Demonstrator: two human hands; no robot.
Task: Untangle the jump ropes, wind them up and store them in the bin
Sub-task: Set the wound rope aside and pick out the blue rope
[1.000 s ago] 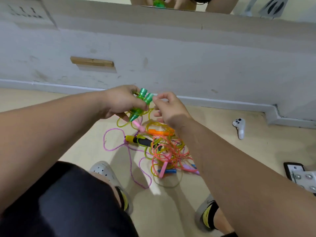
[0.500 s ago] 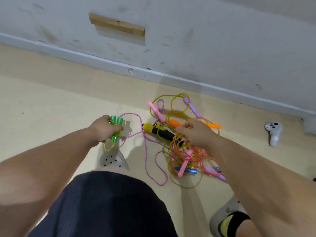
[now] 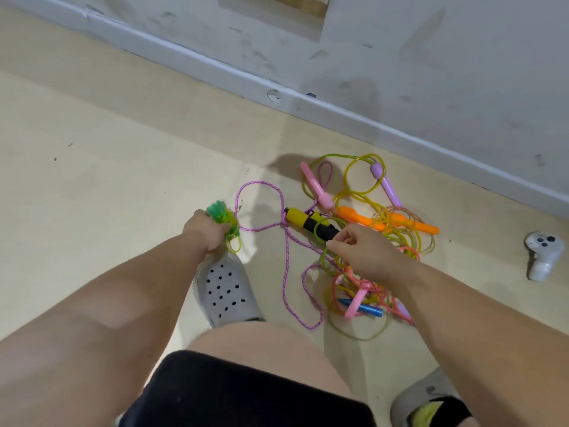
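Left grip (image 3: 209, 234) clamped round the green handles (image 3: 221, 211), rope coils bunched in the fist; right grip (image 3: 361, 254) pinching a yellow-green strand (image 3: 322, 257) at the tangle (image 3: 397, 229) on the floor (image 3: 123, 180); tangle lies right of the left grip, directly under the right grip, which is nearer; yellow-black handle (image 3: 309, 224) lies between them, long axis left-right; bin not in view.
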